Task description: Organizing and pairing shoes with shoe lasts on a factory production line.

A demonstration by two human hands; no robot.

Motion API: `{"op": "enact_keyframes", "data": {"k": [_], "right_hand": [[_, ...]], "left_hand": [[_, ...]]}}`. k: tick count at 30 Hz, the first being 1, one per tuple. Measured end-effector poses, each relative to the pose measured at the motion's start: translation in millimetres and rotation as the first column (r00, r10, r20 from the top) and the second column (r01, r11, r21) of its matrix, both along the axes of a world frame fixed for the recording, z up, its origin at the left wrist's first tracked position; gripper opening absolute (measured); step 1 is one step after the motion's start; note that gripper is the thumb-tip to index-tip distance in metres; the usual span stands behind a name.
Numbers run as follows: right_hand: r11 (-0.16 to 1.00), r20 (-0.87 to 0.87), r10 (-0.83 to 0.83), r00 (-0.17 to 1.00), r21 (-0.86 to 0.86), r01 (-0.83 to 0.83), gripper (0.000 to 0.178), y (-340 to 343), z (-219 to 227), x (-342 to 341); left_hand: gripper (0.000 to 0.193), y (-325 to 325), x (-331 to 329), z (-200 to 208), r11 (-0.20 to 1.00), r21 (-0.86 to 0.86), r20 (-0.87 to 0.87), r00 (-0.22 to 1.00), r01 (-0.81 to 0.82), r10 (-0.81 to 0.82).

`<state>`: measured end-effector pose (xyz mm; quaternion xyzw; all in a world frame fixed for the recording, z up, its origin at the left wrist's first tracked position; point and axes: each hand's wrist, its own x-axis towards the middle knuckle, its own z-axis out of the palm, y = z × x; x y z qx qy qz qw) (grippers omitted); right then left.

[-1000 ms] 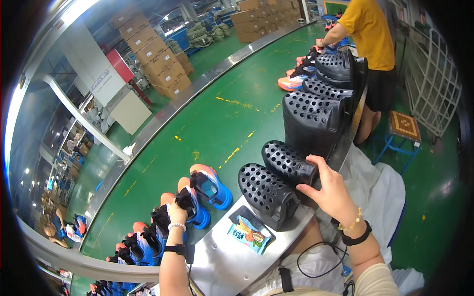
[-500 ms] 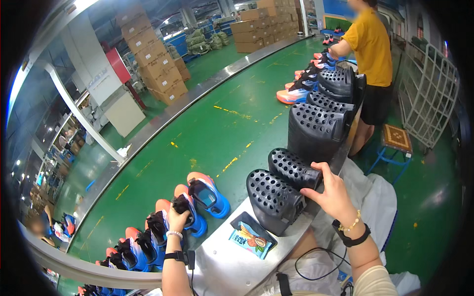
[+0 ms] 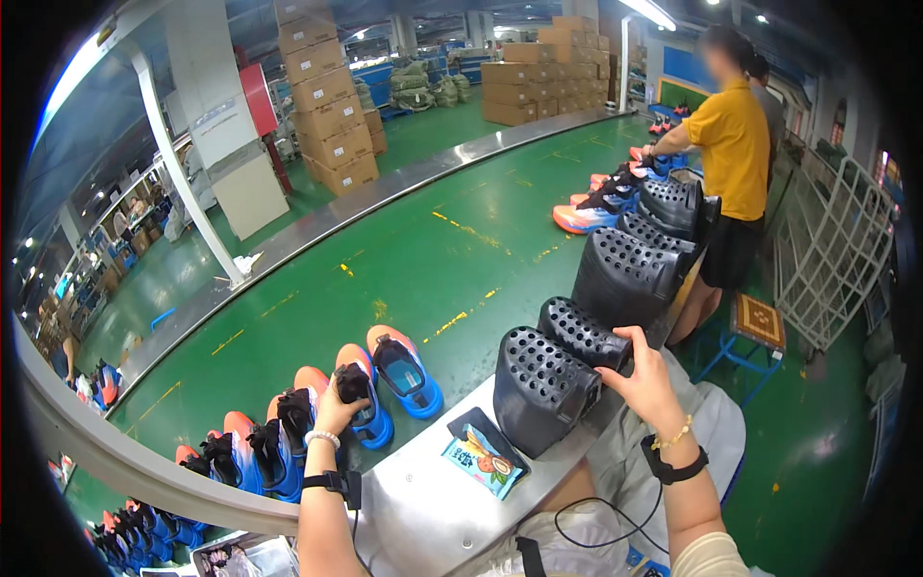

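My left hand (image 3: 338,412) is closed around the black collar of an orange-and-blue sneaker (image 3: 375,427), the second from the right end of a row. Another sneaker (image 3: 409,377) stands just right of it, its pale blue insole showing. My right hand (image 3: 650,380) has its thumb and fingers around the near end of a black perforated clog-shaped piece (image 3: 577,325). A larger matching black piece (image 3: 541,389) leans beside it, nearer to me. On the metal ledge lie a blue snack packet (image 3: 481,464) and a dark flat object partly under it.
A green conveyor belt (image 3: 452,250) curves away ahead. More black perforated pieces (image 3: 630,274) and sneakers (image 3: 588,215) line its right side. A person in a yellow shirt (image 3: 733,144) works there, near a stool (image 3: 758,320) and a white wire rack (image 3: 832,260). A pale rail (image 3: 144,462) crosses the lower left.
My view has tilted and shifted, so the scene sits differently. Both hands keep their holds on the sneaker and the black piece. The person in yellow has an arm stretched lower toward the sneakers.
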<state>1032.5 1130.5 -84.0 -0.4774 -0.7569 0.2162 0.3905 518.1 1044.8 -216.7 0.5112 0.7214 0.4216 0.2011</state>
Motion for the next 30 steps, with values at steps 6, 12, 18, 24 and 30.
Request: {"op": "enact_keyframes", "data": {"k": [6,12,18,24,30], "right_hand": [[0.995,-0.036,-0.021,0.999,0.096,0.025,0.057,-3.7,-5.4,-4.5],[0.987,-0.332,0.071,0.941,0.158,-0.018,0.046,-44.6,75.6,-35.9],[0.956,0.481,0.260,0.837,-0.007,-0.293,0.051,-63.1,68.5,-213.2],[0.903,0.643,0.346,0.683,-0.030,-0.428,0.042,0.4,-9.0,-317.8],[0.928,0.702,0.152,0.696,0.140,-0.344,0.026,-4.2,-71.1,-364.2]], "left_hand": [[0.086,-9.9,9.7,4.9,0.992,0.006,-0.120,0.985,-0.126,0.125],[0.028,-14.7,71.5,50.3,0.761,0.525,-0.211,0.807,-0.382,0.551],[0.030,-21.4,125.2,-2.5,0.872,0.364,-0.135,0.908,-0.326,0.396],[0.050,-28.9,138.9,-15.9,0.938,0.229,0.017,0.964,-0.262,0.265],[0.051,-29.8,129.7,-20.4,0.936,0.210,0.110,0.958,-0.282,0.264]]}}
